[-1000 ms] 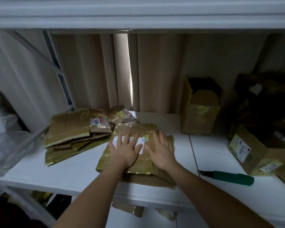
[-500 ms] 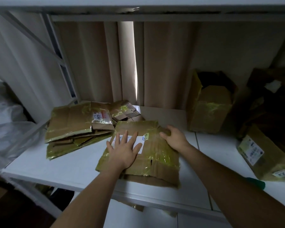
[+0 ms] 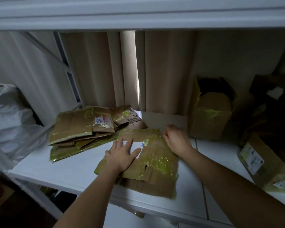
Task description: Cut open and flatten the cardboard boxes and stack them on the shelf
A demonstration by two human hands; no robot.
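OK, flat box (image 3: 152,163) on shelf (image 3: 59,170), just right of the stack (image 3: 82,129). My left hand (image 3: 122,155) presses it, fingers spread flat. Right hand (image 3: 176,139) curled at its far-right corner; grip unclear.

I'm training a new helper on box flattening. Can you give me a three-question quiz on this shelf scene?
1. True or false: the left hand lies flat on the flattened box.
2. Where is the right hand? A) at that box's far right corner B) on the upright open box C) on the stack of flattened boxes
3. Fill in: the stack lies to the ___ of the box under the hands.

Key: 1 true; 2 A; 3 left.
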